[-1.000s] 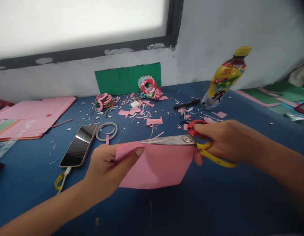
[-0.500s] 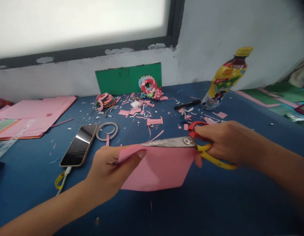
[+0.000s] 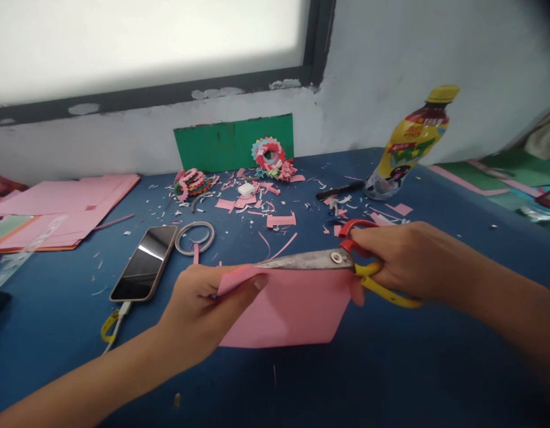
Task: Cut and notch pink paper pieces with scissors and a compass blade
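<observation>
left grip (image 3: pixel 206 312) pinched closed on smooth pink paper (image 3: pixel 293 312). right grip (image 3: pixel 402 255) curled round loop-handled metal scissors (image 3: pixel 388 294), blades (image 3: pixel 304 261) stained.

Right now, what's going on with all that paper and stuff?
Someone's left hand is pinching a pink sheet, and their right hand holds scissors, with the blades along the sheet's top edge. Little paper scraps lie scattered on the blue table beyond the hands. A colourful paper ring is by the green board, and a phone lies to the left, plugged into a cable.
</observation>
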The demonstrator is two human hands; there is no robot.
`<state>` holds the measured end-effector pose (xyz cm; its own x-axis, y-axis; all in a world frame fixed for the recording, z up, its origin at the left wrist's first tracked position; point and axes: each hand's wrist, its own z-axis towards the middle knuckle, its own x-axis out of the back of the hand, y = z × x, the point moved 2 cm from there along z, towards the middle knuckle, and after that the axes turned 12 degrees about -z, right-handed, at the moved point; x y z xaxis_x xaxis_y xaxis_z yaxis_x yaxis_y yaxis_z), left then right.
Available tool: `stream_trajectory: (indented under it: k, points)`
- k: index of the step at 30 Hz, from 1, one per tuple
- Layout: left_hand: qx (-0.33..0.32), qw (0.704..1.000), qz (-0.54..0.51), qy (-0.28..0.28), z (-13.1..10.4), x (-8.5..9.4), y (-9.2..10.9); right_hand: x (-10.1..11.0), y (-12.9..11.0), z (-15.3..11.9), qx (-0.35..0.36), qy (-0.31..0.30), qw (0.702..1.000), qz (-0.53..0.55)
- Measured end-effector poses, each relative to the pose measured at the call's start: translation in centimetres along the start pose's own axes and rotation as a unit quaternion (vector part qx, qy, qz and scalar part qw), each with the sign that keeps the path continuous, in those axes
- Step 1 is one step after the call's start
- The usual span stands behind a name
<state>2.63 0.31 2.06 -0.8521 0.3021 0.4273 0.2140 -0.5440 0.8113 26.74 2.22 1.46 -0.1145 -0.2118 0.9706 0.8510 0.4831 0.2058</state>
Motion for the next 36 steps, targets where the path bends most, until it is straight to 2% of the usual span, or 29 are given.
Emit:
stream_trajectory:
  k: [11,22,28,36]
  points:
    - [-0.023,1.000,-0.009,0.004,-0.02,-0.05,-0.19,0.33,-0.20,-0.14,0.025,0.096,0.994,-0.055]
    - [-0.017,0.999,-0.023,-0.019,-0.24,-0.12,-0.34,0.57,-0.50,-0.01,0.036,0.105,0.992,-0.054]
    - [-0.042,0.998,-0.022,-0.030,-0.19,-0.26,-0.11,0.32,-0.70,-0.24,0.037,0.114,0.991,-0.060]
    - [-0.026,0.999,-0.026,-0.035,-0.32,-0.33,-0.32,0.24,-0.82,-0.31,0.043,0.089,0.994,-0.055]
